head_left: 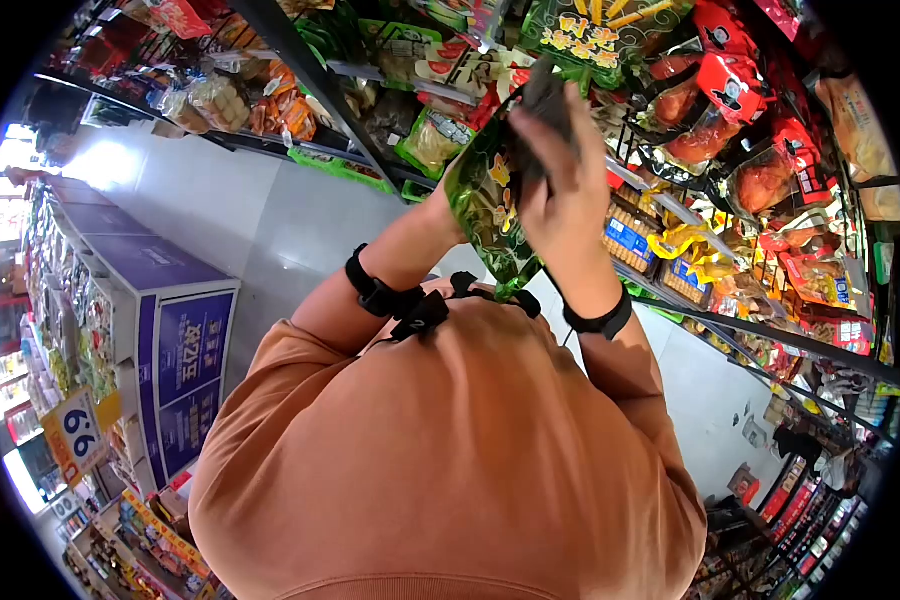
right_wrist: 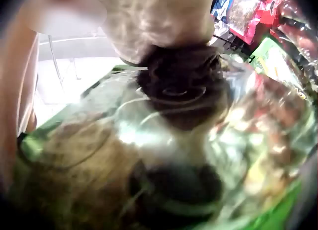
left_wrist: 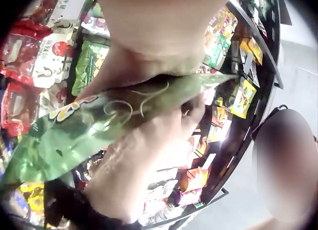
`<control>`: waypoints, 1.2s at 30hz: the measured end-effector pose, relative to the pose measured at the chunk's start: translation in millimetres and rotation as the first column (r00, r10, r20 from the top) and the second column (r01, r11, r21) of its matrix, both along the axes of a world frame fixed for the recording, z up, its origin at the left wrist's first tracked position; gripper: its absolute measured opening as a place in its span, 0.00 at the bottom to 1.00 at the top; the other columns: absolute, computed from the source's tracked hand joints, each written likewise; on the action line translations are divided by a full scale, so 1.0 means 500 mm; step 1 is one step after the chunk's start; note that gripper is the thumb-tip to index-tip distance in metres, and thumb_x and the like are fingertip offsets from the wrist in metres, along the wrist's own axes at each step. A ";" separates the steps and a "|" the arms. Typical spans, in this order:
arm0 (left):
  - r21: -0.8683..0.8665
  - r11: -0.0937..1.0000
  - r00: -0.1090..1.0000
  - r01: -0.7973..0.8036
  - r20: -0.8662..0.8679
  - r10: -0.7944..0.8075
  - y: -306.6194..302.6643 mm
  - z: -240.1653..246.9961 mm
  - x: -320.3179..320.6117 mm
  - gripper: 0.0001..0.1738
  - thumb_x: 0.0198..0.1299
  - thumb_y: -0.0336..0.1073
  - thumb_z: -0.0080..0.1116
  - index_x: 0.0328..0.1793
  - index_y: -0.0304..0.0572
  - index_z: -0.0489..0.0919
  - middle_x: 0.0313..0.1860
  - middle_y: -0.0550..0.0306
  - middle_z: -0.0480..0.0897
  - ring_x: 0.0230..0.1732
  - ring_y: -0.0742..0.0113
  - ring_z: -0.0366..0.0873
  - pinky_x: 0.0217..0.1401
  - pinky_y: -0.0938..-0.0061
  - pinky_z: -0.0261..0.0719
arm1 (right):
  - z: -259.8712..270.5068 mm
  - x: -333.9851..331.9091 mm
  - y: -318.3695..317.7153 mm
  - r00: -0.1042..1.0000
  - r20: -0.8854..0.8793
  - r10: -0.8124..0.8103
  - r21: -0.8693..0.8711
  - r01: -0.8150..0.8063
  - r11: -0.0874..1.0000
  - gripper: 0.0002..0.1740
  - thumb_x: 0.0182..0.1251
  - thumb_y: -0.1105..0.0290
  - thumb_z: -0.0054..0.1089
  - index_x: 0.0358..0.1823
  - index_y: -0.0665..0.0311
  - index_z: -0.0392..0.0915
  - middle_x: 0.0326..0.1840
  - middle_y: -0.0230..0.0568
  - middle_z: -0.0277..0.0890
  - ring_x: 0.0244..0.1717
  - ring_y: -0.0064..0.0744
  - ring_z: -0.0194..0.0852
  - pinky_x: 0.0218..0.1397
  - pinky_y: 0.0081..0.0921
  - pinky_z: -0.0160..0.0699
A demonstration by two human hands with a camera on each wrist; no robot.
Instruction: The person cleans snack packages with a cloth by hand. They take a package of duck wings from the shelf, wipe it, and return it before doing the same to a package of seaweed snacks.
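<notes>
In front of the chest, both hands hold a shiny green food packet (head_left: 485,205) with yellow lettering and a see-through part. My left hand (left_wrist: 154,46) grips it from the left side; in the head view most of that hand is hidden behind the packet. My right hand (head_left: 570,195) is at the right side, blurred fingers reaching up over a dark grey-black part (head_left: 547,95) at the packet's top. Through glossy film, the right wrist view shows brown and dark contents (right_wrist: 74,175). The left wrist view has the packet stretched between both hands.
A shelf rack with hanging green packets (head_left: 595,40), red vacuum packs (head_left: 730,85) and blue-labelled trays (head_left: 630,240) rises close ahead and right. On the left stands a purple-and-white display stand (head_left: 185,350) with a price sign (head_left: 75,435). Pale floor tiles (head_left: 315,215) lie between.
</notes>
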State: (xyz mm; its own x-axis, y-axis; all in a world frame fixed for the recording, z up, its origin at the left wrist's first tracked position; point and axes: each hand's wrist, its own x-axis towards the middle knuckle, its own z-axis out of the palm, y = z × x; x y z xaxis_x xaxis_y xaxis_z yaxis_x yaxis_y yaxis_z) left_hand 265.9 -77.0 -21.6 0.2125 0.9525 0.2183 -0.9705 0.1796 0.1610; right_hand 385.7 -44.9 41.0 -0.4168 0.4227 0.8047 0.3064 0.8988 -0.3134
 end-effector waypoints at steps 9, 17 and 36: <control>0.069 0.956 0.928 -0.283 -0.230 0.292 -0.055 0.056 -0.139 0.31 0.73 0.56 0.36 0.74 0.46 0.61 0.65 0.54 0.72 0.63 0.63 0.73 0.66 0.66 0.71 | 0.000 -0.151 -0.007 0.989 -0.058 0.139 -0.110 -0.144 0.983 0.32 0.50 0.88 0.46 0.59 0.60 0.73 0.60 0.57 0.69 0.56 0.58 0.72 0.57 0.36 0.74; -0.102 0.986 0.989 -0.131 0.057 0.137 -0.012 -0.085 -0.242 0.27 0.72 0.49 0.41 0.72 0.44 0.62 0.63 0.55 0.71 0.61 0.65 0.71 0.64 0.69 0.72 | -0.034 -0.250 -0.070 0.881 0.031 0.472 -0.017 -0.471 0.882 0.28 0.44 0.84 0.60 0.51 0.53 0.82 0.57 0.53 0.70 0.60 0.58 0.72 0.68 0.59 0.63; 0.714 0.622 0.096 0.321 -0.678 0.729 -0.024 0.109 -0.023 0.80 0.33 0.70 0.73 0.80 0.39 0.32 0.77 0.26 0.27 0.78 0.29 0.25 0.76 0.45 0.41 | -0.088 0.002 0.044 0.778 -0.524 -0.346 -0.689 -0.150 0.709 0.19 0.64 0.80 0.54 0.57 0.65 0.72 0.54 0.42 0.73 0.55 0.31 0.70 0.60 0.23 0.66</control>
State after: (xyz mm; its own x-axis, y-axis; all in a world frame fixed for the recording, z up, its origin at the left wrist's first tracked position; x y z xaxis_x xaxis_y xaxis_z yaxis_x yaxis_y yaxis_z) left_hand 254.3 -88.8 33.1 0.5321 0.6846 0.4982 0.1159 -0.6418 0.7581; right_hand 386.9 -22.7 -3.0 0.1030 0.9386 0.3294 -0.0874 0.3384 -0.9369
